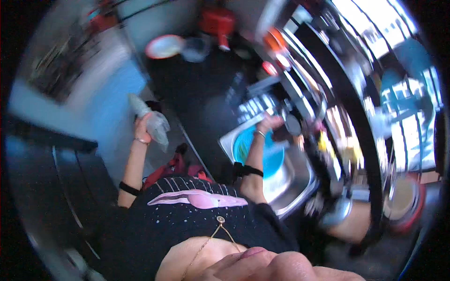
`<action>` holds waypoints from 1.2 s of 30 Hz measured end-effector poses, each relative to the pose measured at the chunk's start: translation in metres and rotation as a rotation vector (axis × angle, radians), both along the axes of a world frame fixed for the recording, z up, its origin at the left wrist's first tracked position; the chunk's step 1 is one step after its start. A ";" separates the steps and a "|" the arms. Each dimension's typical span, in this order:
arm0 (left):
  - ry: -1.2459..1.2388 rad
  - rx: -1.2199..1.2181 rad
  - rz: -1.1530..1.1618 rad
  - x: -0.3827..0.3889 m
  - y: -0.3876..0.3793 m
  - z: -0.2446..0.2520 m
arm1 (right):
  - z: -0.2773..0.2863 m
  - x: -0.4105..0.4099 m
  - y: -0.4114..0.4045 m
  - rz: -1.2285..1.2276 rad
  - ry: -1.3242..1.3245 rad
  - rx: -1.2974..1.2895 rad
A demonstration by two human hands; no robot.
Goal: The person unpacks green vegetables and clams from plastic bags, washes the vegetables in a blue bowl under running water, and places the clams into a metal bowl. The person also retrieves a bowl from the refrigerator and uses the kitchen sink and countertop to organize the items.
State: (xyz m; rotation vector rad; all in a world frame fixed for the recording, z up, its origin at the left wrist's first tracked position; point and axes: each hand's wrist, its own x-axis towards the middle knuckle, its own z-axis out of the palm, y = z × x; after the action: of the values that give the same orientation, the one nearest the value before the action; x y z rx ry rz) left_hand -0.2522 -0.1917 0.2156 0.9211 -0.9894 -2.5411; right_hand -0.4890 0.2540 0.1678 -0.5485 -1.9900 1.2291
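Observation:
My left hand [143, 128] is raised at the left, closed around a pale, translucent plastic bag [157, 128] whose contents I cannot tell. A light green, blurred end [137, 104] sticks up above the fingers. My right hand [270, 122] reaches over the far edge of the steel sink [297, 175], by the tap area; blur hides whether it touches or holds anything. Below that forearm a turquoise basin [274, 158] sits in the sink, with green leafy stalks [242, 147] inside it.
A dark countertop [197, 95] runs beyond the sink. On it stand a red-rimmed bowl [164, 46], a clear bowl [195, 49] and a red container [218, 23]. Racks and shelves with kitchen items line the right, before a barred window [404, 123].

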 end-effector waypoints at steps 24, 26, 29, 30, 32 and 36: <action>0.070 -0.229 0.915 0.133 -0.103 0.061 | 0.076 0.287 -0.375 1.886 -0.855 -0.519; 0.031 -0.299 0.904 0.168 -0.138 0.070 | 0.088 0.325 -0.427 1.985 -1.104 -0.763; 0.073 -0.410 0.966 0.226 -0.172 0.077 | 0.094 0.344 -0.493 2.039 -1.101 -0.760; 0.079 -0.407 0.965 0.250 -0.184 0.077 | 0.093 0.350 -0.513 1.987 -1.119 -0.720; 0.035 -0.475 0.984 0.299 -0.207 0.076 | 0.088 0.363 -0.551 2.045 -1.167 -0.631; -0.195 -0.559 1.164 0.380 -0.235 0.062 | 0.077 0.404 -0.621 2.151 -1.334 -0.483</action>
State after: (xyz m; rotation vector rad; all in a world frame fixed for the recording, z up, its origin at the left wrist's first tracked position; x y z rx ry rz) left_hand 0.1280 -0.4272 0.2774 1.1033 -0.7756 -1.1604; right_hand -0.0849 -0.3668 0.2452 1.7066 -3.1778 3.0199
